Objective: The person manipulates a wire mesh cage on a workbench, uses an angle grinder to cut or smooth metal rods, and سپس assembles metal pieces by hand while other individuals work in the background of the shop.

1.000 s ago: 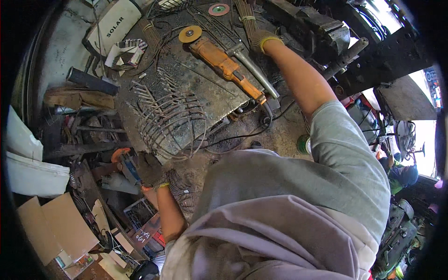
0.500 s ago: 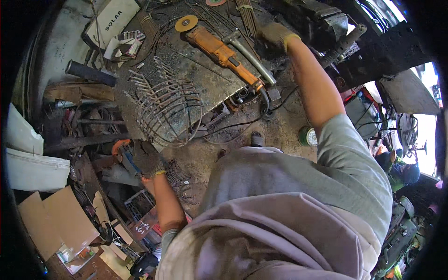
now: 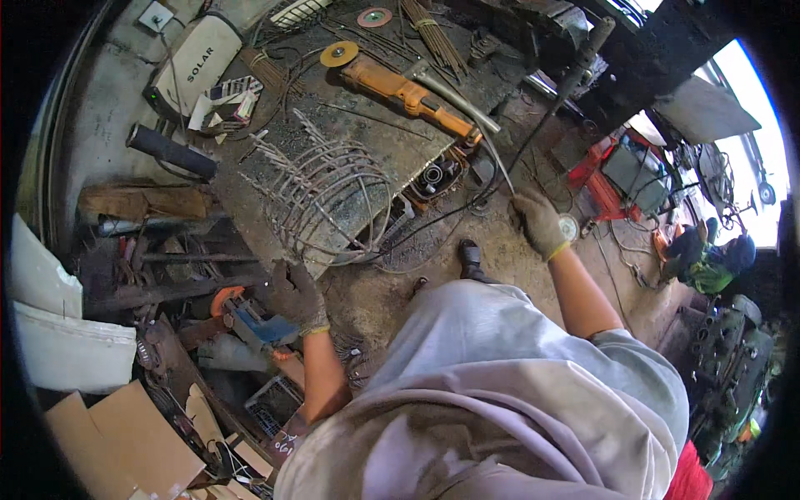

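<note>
My left hand (image 3: 293,296), in a dark glove, sits with curled fingers at the near corner of a rusty steel table (image 3: 400,158), just below a cage of bent wire rods (image 3: 321,196). Whether it grips the edge or a wire is unclear. My gloved right hand (image 3: 537,221) hangs out to the right of the table over the dirt floor, closed on a thin pale rod (image 3: 498,167) that runs up toward the table. An orange angle grinder (image 3: 408,96) with a yellow disc and a hammer (image 3: 454,100) lie on the tabletop.
A bundle of thin rods (image 3: 433,37), a white box (image 3: 196,62) and a black cylinder (image 3: 171,150) lie around the table. Scrap metal, a blue-and-orange tool (image 3: 258,325) and cardboard (image 3: 125,433) crowd the left. A red machine (image 3: 608,175) and another person (image 3: 708,258) are on the right.
My right hand has pulled back from the far end of the table, down and to the right, now with a thin rod in it. My left hand stayed at the table's near corner.
</note>
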Available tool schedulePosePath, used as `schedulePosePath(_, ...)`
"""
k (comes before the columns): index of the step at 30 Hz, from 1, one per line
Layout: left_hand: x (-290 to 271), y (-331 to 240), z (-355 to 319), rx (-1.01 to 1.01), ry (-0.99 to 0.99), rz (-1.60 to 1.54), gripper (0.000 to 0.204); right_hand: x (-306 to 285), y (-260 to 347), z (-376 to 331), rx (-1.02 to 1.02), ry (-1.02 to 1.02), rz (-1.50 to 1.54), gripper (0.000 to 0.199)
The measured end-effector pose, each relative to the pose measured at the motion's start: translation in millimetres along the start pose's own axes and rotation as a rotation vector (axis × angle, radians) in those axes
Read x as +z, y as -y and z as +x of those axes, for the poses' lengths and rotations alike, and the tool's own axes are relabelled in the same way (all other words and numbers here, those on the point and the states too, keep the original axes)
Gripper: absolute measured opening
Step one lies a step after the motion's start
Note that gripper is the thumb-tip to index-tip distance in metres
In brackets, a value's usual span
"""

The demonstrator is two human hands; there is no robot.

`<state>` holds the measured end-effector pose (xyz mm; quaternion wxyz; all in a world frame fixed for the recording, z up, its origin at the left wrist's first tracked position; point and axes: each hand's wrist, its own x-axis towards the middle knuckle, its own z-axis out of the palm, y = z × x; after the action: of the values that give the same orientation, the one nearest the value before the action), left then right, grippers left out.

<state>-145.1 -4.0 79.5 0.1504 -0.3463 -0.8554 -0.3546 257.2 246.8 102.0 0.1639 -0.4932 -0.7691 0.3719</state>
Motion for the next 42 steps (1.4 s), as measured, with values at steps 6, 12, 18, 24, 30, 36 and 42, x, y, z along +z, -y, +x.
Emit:
schedulePosePath(6,-17,-9,-1,0.062,0.131,-0.138,0.029,49,-27,-79,0.327,-0.220,0.598,0.034)
schedulePosePath(12,-32,-125,-32,0.342,0.597,-0.570,0.027,41,0,-70,-0.267,-0.216,0.279,0.027)
schedulePosePath(18,30,-224,-32,-0.412,0.754,-1.004,0.037,4,44,31,-0.817,0.188,0.094,0.025)
schedulePosePath(24,18,-250,-8,-0.203,0.334,-0.895,0.023,-56,69,150,-0.557,0.048,0.025,0.032)
schedulePosePath(30,1,-239,-36,-0.334,0.381,-0.392,0.022,-42,90,284,-0.313,0.174,-0.560,0.029)
schedulePosePath(36,6,-201,-82,-0.124,0.511,-0.051,0.022,-20,79,318,-0.271,0.238,-0.686,0.027)
schedulePosePath(42,19,-211,-69,-0.554,0.499,-0.459,0.027,-42,88,310,-0.276,0.300,-0.597,0.035)
